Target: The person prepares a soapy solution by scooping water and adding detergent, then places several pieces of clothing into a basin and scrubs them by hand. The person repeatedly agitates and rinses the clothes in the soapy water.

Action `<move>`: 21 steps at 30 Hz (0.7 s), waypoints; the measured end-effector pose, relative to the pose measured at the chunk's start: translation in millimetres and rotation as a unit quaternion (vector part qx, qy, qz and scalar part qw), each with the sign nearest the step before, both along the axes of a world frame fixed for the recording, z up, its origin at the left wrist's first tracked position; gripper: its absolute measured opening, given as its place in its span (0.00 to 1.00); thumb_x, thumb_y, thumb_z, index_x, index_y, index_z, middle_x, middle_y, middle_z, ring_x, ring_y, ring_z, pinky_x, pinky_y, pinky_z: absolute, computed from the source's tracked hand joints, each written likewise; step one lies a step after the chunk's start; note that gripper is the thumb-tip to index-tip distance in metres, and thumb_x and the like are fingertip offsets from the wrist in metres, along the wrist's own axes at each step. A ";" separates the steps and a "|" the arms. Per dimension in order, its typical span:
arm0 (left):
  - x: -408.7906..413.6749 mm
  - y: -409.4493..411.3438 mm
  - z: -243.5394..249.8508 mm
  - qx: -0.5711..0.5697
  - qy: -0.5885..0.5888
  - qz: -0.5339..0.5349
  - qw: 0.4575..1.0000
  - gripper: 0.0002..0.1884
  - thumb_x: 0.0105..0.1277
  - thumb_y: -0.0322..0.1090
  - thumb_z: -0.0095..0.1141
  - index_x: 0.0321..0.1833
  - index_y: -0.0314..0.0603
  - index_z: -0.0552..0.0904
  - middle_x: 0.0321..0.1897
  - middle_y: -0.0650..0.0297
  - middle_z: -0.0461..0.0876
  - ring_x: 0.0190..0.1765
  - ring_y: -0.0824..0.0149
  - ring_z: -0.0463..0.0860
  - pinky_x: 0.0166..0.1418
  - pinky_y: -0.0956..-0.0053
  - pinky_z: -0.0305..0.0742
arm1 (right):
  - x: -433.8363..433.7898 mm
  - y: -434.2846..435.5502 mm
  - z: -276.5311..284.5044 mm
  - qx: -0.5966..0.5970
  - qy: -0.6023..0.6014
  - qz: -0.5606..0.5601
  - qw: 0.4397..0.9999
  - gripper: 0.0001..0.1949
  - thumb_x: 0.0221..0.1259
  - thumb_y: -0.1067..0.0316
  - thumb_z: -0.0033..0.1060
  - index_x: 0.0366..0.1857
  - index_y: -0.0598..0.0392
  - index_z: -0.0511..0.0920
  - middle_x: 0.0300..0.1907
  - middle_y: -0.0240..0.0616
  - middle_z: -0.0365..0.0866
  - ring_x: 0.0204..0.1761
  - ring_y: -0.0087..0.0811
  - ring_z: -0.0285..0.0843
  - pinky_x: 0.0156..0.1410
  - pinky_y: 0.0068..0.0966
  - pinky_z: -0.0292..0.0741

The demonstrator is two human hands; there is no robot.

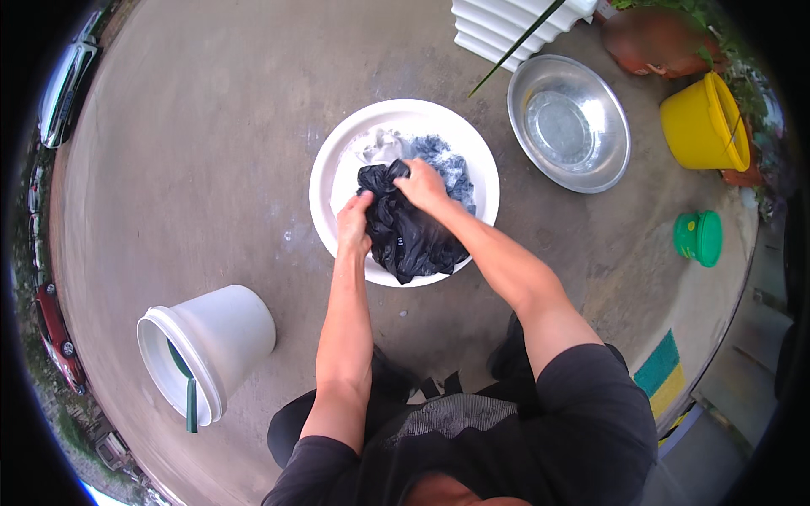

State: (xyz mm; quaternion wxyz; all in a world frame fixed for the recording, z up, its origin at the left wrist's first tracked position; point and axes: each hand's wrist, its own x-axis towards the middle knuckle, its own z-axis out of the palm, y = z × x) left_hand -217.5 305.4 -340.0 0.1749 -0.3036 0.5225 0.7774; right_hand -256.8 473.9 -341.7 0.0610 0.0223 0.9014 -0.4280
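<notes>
A wet black garment (411,234) is bunched between my two hands over a round white basin (321,183) on the ground. My left hand (354,221) grips its left side, thumb uppermost. My right hand (423,185) pinches a fold near the top of the cloth. The lower part of the garment spreads over the basin's near rim. Behind it, a blue-grey cloth (443,155) lies among soap suds, and a whitish cloth (381,148) sits beside it. The garment hides the near part of the basin's inside.
A metal basin (560,126) lies to the right, near a white ribbed plastic object (506,28). Further right stand a yellow bucket (696,123) and a lidded green tub (696,237). At the left is a white bucket (228,329) with a green-handled tool (192,401) in it.
</notes>
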 end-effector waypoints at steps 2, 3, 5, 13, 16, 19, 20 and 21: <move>-1.5 13.2 36.2 0.173 -0.024 0.075 0.982 0.19 0.69 0.46 0.56 0.48 0.34 0.80 0.40 0.55 0.85 0.41 0.59 0.85 0.47 0.62 0.82 | 26.9 -16.3 25.7 -0.088 0.060 0.048 0.993 0.19 0.46 0.60 0.67 0.45 0.54 0.82 0.42 0.48 0.81 0.49 0.48 0.79 0.55 0.38 0.75; 0.9 16.0 48.6 0.196 -0.039 0.092 0.975 0.20 0.68 0.47 0.57 0.49 0.34 0.80 0.39 0.55 0.85 0.40 0.59 0.85 0.48 0.61 0.82 | 40.7 -29.9 37.4 -0.106 0.110 0.082 0.985 0.18 0.44 0.61 0.68 0.41 0.54 0.82 0.41 0.46 0.80 0.48 0.47 0.78 0.54 0.38 0.75; 1.3 -12.4 -11.2 0.285 -0.005 0.063 0.956 0.18 0.67 0.46 0.57 0.47 0.36 0.80 0.38 0.57 0.84 0.40 0.59 0.85 0.48 0.61 0.82 | 59.9 -56.6 66.3 -0.198 0.200 0.148 0.948 0.18 0.41 0.61 0.71 0.40 0.51 0.81 0.39 0.43 0.80 0.45 0.45 0.79 0.51 0.37 0.75; 4.1 15.8 58.1 -0.207 0.160 -0.080 0.962 0.15 0.57 0.28 0.61 0.48 0.34 0.80 0.46 0.51 0.80 0.47 0.54 0.82 0.50 0.62 0.79 | -37.1 20.7 19.6 -0.082 0.104 -0.110 0.985 0.22 0.46 0.63 0.68 0.50 0.53 0.79 0.53 0.54 0.76 0.56 0.50 0.74 0.62 0.38 0.71; 11.2 2.1 26.4 -0.631 0.258 -0.186 0.707 0.12 0.50 0.31 0.63 0.38 0.36 0.82 0.55 0.43 0.72 0.55 0.42 0.74 0.58 0.55 0.72 | -21.3 22.4 22.0 0.076 0.196 0.018 0.978 0.25 0.47 0.66 0.67 0.55 0.48 0.76 0.65 0.51 0.64 0.65 0.51 0.63 0.68 0.45 0.62; 20.3 26.0 12.4 -0.666 0.243 -0.247 0.661 0.11 0.49 0.30 0.64 0.35 0.35 0.80 0.48 0.49 0.74 0.48 0.46 0.75 0.50 0.53 0.73 | 11.7 12.5 1.8 0.137 0.180 0.103 0.969 0.30 0.51 0.69 0.63 0.63 0.42 0.71 0.67 0.52 0.61 0.68 0.51 0.59 0.69 0.47 0.61; 20.2 29.9 8.0 -0.673 0.254 -0.242 0.651 0.11 0.47 0.29 0.64 0.34 0.34 0.79 0.45 0.50 0.74 0.45 0.48 0.75 0.48 0.53 0.72 | 19.7 9.6 -10.3 0.149 0.171 0.107 0.968 0.30 0.52 0.71 0.62 0.64 0.41 0.71 0.67 0.51 0.61 0.68 0.51 0.60 0.68 0.46 0.61; 18.3 29.0 6.6 -0.668 0.257 -0.242 0.654 0.11 0.47 0.29 0.64 0.34 0.34 0.79 0.45 0.50 0.74 0.46 0.48 0.75 0.48 0.53 0.72 | 21.9 3.1 -13.8 0.157 0.163 0.111 0.968 0.30 0.53 0.72 0.60 0.65 0.41 0.70 0.67 0.51 0.61 0.67 0.50 0.61 0.68 0.46 0.62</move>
